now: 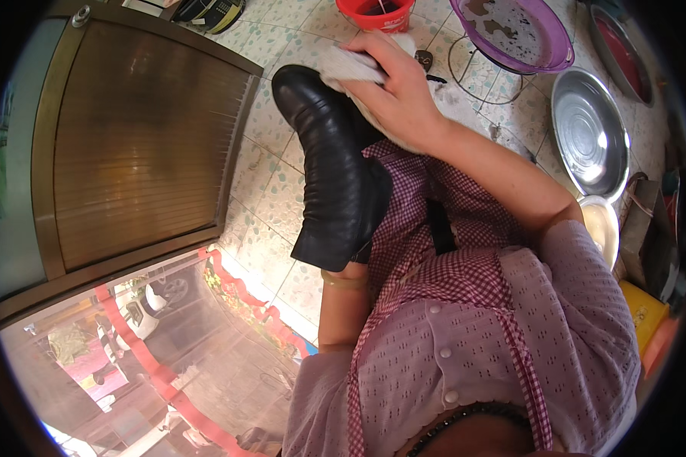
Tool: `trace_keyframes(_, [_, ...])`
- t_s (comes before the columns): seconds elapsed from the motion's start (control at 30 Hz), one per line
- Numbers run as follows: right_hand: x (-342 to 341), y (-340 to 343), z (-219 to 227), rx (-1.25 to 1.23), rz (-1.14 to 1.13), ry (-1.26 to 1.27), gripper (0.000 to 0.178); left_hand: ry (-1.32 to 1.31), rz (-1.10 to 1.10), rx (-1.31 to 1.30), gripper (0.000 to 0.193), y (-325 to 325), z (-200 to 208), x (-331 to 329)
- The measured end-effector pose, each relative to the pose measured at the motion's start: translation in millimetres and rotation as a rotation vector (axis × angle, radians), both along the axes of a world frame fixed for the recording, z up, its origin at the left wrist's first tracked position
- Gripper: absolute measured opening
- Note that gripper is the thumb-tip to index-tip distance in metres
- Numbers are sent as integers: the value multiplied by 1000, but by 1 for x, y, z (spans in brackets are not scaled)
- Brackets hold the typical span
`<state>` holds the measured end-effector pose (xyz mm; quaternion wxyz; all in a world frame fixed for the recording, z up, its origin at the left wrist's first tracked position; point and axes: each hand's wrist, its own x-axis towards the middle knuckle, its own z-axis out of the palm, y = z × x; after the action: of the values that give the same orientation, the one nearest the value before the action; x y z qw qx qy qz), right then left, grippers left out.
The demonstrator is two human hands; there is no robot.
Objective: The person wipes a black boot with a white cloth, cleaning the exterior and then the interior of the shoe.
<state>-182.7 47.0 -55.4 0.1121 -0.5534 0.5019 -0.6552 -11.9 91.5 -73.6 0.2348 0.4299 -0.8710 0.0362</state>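
A black leather ankle boot (331,175) with a creased upper is held up in front of me, its toe pointing away. My left forearm (339,316), with a bracelet at the wrist, runs into the boot's shaft, so the left hand is hidden inside. My right hand (395,91) grips a white cloth (352,65) at the toe end of the boot, on its right side. Part of the cloth hangs below the palm. Behind the boot lies the pink checked apron (404,190) over my lap.
A red bucket (392,23) and a purple basin (543,46) on a wire stand (484,99) are beyond my right hand. Shiny metal basins (587,133) stand at right. A brown-panelled door (145,122) is at left, above a transparent sheet (229,381) with red edging. The floor (263,175) is tiled.
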Motion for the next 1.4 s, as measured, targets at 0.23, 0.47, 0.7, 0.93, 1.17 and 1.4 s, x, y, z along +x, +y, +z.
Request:
trace_keyframes(0.23, [33, 46, -46, 134, 262, 43, 30, 44, 7, 54, 39, 1, -9, 4])
trace_keyframes(0.47, [26, 49, -24, 62, 269, 332, 35, -95, 41, 14, 42, 6, -19, 11])
trace_keyframes(0.7, [43, 67, -3, 103, 342, 358, 36, -165, 6, 356, 46, 19, -71, 23])
trace_keyframes(0.93, [-3, 45, 61, 160, 460, -490, 27, -958, 466, -604, 34, 1, -19, -47])
trace_keyframes(1.17, [14, 41, -2, 67, 257, 622, 38, -175, -19, -41, 24, -6, -30, -37])
trace_keyframes(1.4, [22, 94, -11, 35, 696, 290, 30, 29, -13, 108, 23, 2, -28, -9])
